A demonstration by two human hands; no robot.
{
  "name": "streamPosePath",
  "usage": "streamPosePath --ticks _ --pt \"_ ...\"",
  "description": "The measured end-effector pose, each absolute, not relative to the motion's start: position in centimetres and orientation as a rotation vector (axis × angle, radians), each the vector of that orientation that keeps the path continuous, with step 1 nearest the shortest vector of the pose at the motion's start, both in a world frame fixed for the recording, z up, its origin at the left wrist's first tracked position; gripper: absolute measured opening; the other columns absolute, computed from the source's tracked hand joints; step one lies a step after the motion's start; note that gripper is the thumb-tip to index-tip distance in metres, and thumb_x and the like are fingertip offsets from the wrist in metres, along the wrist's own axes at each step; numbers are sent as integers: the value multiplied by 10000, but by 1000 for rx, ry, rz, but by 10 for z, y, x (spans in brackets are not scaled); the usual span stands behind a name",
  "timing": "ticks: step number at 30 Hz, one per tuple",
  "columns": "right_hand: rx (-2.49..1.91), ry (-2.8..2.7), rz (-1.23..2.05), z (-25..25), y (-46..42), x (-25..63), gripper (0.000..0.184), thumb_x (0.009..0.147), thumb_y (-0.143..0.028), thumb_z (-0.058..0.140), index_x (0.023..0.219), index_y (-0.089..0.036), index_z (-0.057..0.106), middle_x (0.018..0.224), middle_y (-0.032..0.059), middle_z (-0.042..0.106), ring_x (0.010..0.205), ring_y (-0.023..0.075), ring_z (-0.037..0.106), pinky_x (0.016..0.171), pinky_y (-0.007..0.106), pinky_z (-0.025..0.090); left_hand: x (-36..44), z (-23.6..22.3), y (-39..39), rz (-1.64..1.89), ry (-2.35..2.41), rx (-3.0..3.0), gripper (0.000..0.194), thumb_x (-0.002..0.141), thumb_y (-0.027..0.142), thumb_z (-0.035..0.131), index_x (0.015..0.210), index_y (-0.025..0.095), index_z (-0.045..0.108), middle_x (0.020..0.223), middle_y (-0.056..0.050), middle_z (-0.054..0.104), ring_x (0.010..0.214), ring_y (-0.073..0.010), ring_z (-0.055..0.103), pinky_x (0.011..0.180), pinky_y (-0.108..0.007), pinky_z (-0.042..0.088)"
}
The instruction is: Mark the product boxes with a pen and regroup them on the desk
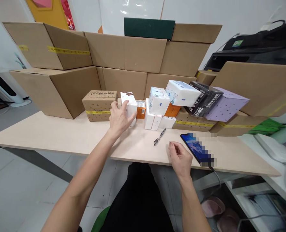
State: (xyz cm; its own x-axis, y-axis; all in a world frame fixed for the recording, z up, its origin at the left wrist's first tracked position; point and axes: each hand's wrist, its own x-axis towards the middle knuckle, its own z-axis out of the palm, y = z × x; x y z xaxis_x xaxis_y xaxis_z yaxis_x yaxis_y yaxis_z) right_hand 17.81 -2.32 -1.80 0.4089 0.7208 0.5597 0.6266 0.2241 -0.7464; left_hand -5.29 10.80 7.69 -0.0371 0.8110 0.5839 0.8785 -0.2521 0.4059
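Observation:
My left hand (120, 117) reaches forward over the table (60, 135) and its fingers close round a white box (130, 104) standing among other small boxes. My right hand (180, 158) rests near the table's front edge with the fingers loosely curled and nothing in them, just left of a phone (197, 149) lying flat with its screen lit. A pen (159, 137) lies between the two hands. Behind the white box sit an orange box (141, 112), a white patterned box (158, 100) and further white boxes (154, 121).
Large cardboard cartons (123, 58) are stacked along the back of the table. A small brown carton (98, 104) stands left of my left hand. Black (204, 98) and lilac (226, 104) packs lean at the right. A printer (254, 48) stands at far right.

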Motion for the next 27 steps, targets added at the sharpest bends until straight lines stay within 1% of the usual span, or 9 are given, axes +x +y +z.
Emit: streamPosePath --ticks 2,5,9,13,16,17,19,22,27 --pt "-1467 -1260 142 -18 -25 181 296 912 -412 569 883 -149 701 717 30 695 621 141 612 615 257 488 -35 82 115 -1091 -1942 -2096 664 818 601 615 1385 284 477 1299 -193 399 1068 -400 577 797 -524 514" --pt "-1449 -1265 147 -18 -27 183 286 910 -399 570 868 -146 697 702 24 685 614 137 609 612 249 485 -27 88 122 -1008 -2029 -2087 597 835 498 636 1356 243 496 1223 -195 445 997 -389 624 799 -519 512" --pt "-1438 -1267 88 -20 -27 181 274 913 -383 570 862 -147 701 722 29 695 624 138 613 619 250 485 -53 86 96 -1151 -2024 -2081 591 835 429 636 1380 253 490 1194 -163 482 989 -350 643 842 -511 521" --pt "-1427 -1266 54 -23 -27 180 258 910 -372 581 863 -151 706 732 32 706 618 136 615 626 251 489 -97 71 37 -1537 -1978 -1931 597 772 464 707 1319 273 561 1171 -104 565 1117 -306 587 952 -478 511" --pt "-1423 -1276 19 -25 -27 180 248 908 -365 590 870 -152 711 740 34 711 618 135 615 634 251 488 -126 50 -5 -1996 -2056 -1799 528 763 484 725 1240 290 607 1233 -65 608 1060 -253 620 844 -380 564" --pt "-1423 -1280 14 -25 -28 180 247 907 -366 593 872 -152 712 744 36 713 620 136 617 637 253 488 -133 42 -17 -2183 -2123 -1749 526 755 500 731 1219 284 610 1202 -57 630 989 -235 642 773 -351 577" --pt "-1427 -1283 22 -25 -28 181 250 906 -372 597 874 -152 713 749 39 715 622 138 619 641 257 489 -139 25 -37 -2550 -2206 -1652 502 747 506 739 1166 258 614 1134 -58 653 944 -229 658 691 -320 588" --pt "-1433 -1262 60 -25 -30 180 261 900 -390 605 872 -153 711 729 36 707 613 141 614 638 264 490 -133 4 -59 -2946 -2250 -1533 461 765 490 734 1129 243 597 1137 -69 663 960 -232 678 713 -335 605" --pt "-1391 -1229 216 -26 -43 159 278 909 -419 599 909 -165 712 732 27 692 611 139 606 622 264 496 -105 -6 -81 -3210 -2297 -1538 448 827 503 691 1185 287 532 1320 -64 588 1149 -257 629 827 -374 606"
